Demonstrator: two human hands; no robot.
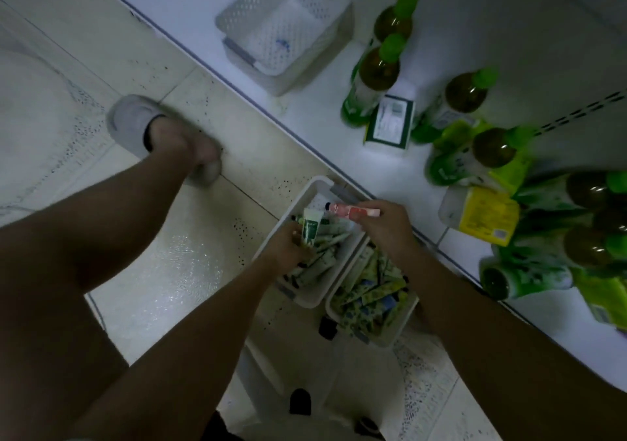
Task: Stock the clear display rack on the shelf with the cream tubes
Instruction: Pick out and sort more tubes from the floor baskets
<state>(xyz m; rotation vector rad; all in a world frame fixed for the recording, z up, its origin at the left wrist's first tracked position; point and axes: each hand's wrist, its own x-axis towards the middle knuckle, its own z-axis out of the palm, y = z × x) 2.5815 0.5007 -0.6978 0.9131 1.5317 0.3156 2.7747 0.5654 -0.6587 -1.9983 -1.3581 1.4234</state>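
Right hand: the right hand [383,225] pinches a pink tube [353,210] just above the bins.
Left hand: the left hand [288,247] holds a green and white tube [311,227], standing up in the left bin [307,299].
Left bin: full of white and green tubes.
Right bin: the right bin [395,333] touches the left one and holds yellow and blue tubes.
Shelf: the white shelf [373,165] has green-capped bottles [380,74], a white basket [285,30] and yellow packs [488,216].
Floor: a foot in a grey slipper [135,125] is on the tiles.
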